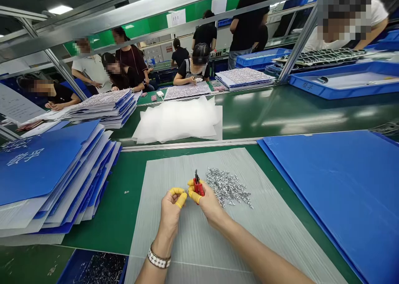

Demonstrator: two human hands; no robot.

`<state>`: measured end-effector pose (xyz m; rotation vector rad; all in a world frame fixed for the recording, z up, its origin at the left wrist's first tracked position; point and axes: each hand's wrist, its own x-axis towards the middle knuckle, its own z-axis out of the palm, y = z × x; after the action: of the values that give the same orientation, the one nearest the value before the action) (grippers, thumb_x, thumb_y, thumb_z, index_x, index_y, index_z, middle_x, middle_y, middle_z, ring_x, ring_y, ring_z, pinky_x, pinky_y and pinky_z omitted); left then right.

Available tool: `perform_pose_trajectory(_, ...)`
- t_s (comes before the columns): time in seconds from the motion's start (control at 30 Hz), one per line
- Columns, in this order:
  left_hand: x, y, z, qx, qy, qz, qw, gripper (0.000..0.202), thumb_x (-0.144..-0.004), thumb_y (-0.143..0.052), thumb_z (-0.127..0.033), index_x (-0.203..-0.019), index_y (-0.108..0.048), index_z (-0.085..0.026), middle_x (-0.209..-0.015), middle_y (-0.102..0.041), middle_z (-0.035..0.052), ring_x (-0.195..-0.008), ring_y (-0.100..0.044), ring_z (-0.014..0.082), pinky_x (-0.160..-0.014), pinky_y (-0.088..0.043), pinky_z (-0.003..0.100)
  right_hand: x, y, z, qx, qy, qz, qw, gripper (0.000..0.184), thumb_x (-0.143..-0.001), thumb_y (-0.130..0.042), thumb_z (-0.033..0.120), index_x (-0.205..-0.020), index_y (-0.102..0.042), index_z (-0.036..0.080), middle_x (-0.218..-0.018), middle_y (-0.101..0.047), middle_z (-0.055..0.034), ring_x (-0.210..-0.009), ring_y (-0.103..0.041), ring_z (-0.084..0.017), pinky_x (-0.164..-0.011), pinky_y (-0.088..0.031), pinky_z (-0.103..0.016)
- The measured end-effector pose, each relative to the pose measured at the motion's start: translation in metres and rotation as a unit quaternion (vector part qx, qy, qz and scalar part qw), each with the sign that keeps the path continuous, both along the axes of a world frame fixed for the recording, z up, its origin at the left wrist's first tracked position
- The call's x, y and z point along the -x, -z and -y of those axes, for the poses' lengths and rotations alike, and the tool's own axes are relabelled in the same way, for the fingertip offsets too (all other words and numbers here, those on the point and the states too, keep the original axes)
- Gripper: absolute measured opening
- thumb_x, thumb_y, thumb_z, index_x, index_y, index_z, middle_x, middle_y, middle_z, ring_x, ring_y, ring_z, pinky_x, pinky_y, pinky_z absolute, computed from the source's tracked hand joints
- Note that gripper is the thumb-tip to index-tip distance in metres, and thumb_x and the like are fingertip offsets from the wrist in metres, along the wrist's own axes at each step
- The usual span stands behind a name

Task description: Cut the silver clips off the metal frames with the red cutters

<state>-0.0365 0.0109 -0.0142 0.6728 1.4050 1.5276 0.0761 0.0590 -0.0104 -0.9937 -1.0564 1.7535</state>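
My left hand (171,209), with yellow finger cots on thumb and forefinger, pinches a tiny silvery metal piece (187,192) that is too small to name. The fingertips of my right hand (209,203), also in yellow cots, meet the left ones at that piece. Held in the same right hand is a pair of red-handled nippers (198,186), its dark jaws pointing up and away. A heap of small shiny metal parts (229,186) lies just beyond and right of my hands. Under everything is a translucent whitish sheet (162,174) on the green table.
Blue and white plastic sheets (52,163) are stacked at left. Large blue boards (336,188) lie at right. A blue bin (102,269) with small pieces sits below the table's front edge. White foam sheets (177,120) lie beyond a metal rail. Several people work across the bench.
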Motion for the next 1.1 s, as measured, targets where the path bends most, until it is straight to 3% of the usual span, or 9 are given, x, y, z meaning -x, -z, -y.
perform_pose_trajectory(0.4,-0.010,0.001,-0.001,-0.003,-0.013,0.038,0.999,0.030,-0.059,-0.079,-0.031,-0.080,-0.064,-0.016,-0.075,-0.062,0.0007,-0.069,-0.055,0.0113,-0.064,-0.044,0.022,0.003,0.008,0.008,0.018,0.053,-0.017,0.998,0.040,-0.061,-0.072,0.034,-0.095,-0.059,0.019,-0.083,-0.058,-0.0017,-0.076,-0.052,-0.018,-0.066,-0.039,-0.029)
perform_pose_trajectory(0.57,-0.009,0.003,0.000,0.000,0.001,0.021,1.000,0.029,-0.061,-0.078,-0.031,-0.081,-0.064,-0.016,-0.078,-0.063,0.0017,-0.074,-0.057,0.0127,-0.070,-0.045,0.024,-0.003,0.009,0.008,0.003,0.039,-0.003,0.999,0.041,-0.061,-0.074,0.038,-0.095,-0.059,0.020,-0.082,-0.058,-0.0014,-0.078,-0.054,-0.018,-0.072,-0.042,-0.031)
perform_pose_trajectory(0.83,-0.009,0.008,0.003,-0.010,0.046,-0.088,0.995,0.022,-0.065,-0.074,-0.028,-0.080,-0.064,-0.017,-0.079,-0.062,0.0023,-0.074,-0.056,0.0142,-0.072,-0.044,0.026,-0.020,0.002,0.002,0.027,0.025,0.017,0.999,0.035,-0.063,-0.068,0.038,-0.090,-0.057,0.019,-0.065,-0.051,0.0037,-0.056,-0.043,-0.012,-0.055,-0.033,-0.026)
perform_pose_trajectory(1.1,-0.008,0.017,0.009,-0.028,0.088,-0.188,0.978,0.015,-0.070,-0.070,-0.028,-0.080,-0.065,-0.018,-0.072,-0.056,0.0001,-0.070,-0.051,0.0138,-0.070,-0.041,0.025,-0.019,0.003,0.004,0.090,-0.057,-0.004,0.994,0.029,-0.058,-0.062,0.027,-0.084,-0.054,0.018,-0.058,-0.049,0.0058,-0.050,-0.041,-0.010,-0.048,-0.031,-0.024)
